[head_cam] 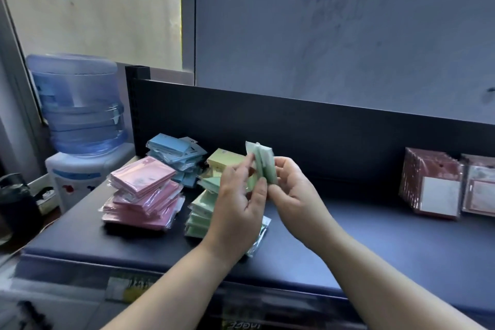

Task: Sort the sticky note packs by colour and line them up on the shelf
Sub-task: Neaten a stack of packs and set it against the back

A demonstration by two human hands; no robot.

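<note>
Your left hand (235,203) and right hand (292,190) meet at centre frame, both pinching a few green packs (265,163) held on edge above the dark shelf (375,222). From the held packs, the pink stack (142,195) lies at 9 o'clock, the blue heap (174,153) at 10 o'clock, the yellow packs (225,161) just beside at 9 o'clock and the green stack (203,211) at 7 o'clock. Brown packs (434,185) stand at 3 o'clock.

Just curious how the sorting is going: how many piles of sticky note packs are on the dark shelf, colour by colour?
Pile of pink plastic-wrapped sticky note packs: 1
Pile of blue packs: 1
Pile of yellow packs: 1
Pile of green packs: 1
Total: 4 piles. The left hand and right hand also hold loose green packs.
</note>
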